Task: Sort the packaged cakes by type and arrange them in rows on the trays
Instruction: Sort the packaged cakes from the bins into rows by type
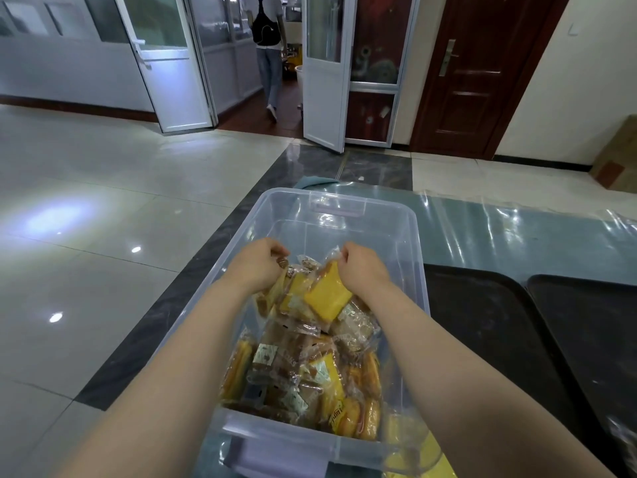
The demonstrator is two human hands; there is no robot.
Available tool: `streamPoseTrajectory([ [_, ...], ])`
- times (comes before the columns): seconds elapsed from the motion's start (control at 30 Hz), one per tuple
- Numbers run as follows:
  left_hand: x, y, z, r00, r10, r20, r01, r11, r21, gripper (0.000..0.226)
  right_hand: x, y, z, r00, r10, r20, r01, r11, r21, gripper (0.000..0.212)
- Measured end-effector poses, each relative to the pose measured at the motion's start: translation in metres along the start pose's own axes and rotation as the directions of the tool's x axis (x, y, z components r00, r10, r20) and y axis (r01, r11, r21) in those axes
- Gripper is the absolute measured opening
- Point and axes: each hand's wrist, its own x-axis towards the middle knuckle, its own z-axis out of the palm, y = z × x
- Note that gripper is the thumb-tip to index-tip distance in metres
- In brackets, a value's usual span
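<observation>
A clear plastic bin is seen at the centre of the frame, set on a desk covered with a glossy blue sheet. Packaged cakes are heaped in its lower half. The left hand is clenched on the wrapper of a brownish packaged cake, and the right hand is pinched on the top edge of a yellow sponge cake packet, which is held above the heap. Two dark trays are laid side by side at the right of the frame, just beside the bin.
</observation>
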Motion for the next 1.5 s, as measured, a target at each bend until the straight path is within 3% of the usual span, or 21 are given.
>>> streamPoseTrajectory([
  [0.27,-0.018,0.017,-0.025,0.992,0.025,-0.124,-0.036,0.996,-0.087,0.04,-0.01,-0.006,-0.019,0.991,0.05,-0.124,-0.013,0.96,0.28,0.011],
  [0.57,-0.054,0.015,-0.02,0.98,0.034,-0.197,-0.083,0.966,-0.246,0.042,-0.025,0.003,-0.044,0.978,0.09,-0.188,-0.002,0.906,0.424,0.011],
  [0.8,-0.081,0.045,-0.01,0.961,0.004,-0.275,-0.108,0.924,-0.366,0.046,-0.062,0.024,-0.067,0.965,0.188,-0.185,-0.007,0.718,0.696,0.02],
  [1.13,-0.122,0.11,0.023,0.947,0.051,-0.318,-0.221,0.821,-0.526,0.044,-0.138,0.093,-0.102,0.958,0.286,0.026,-0.115,0.298,0.948,0.017],
  [1.5,-0.17,0.189,0.097,0.888,0.266,-0.376,-0.424,0.792,-0.439,0.04,-0.195,0.192,-0.124,0.938,0.347,0.028,-0.096,0.182,0.979,0.015],
])
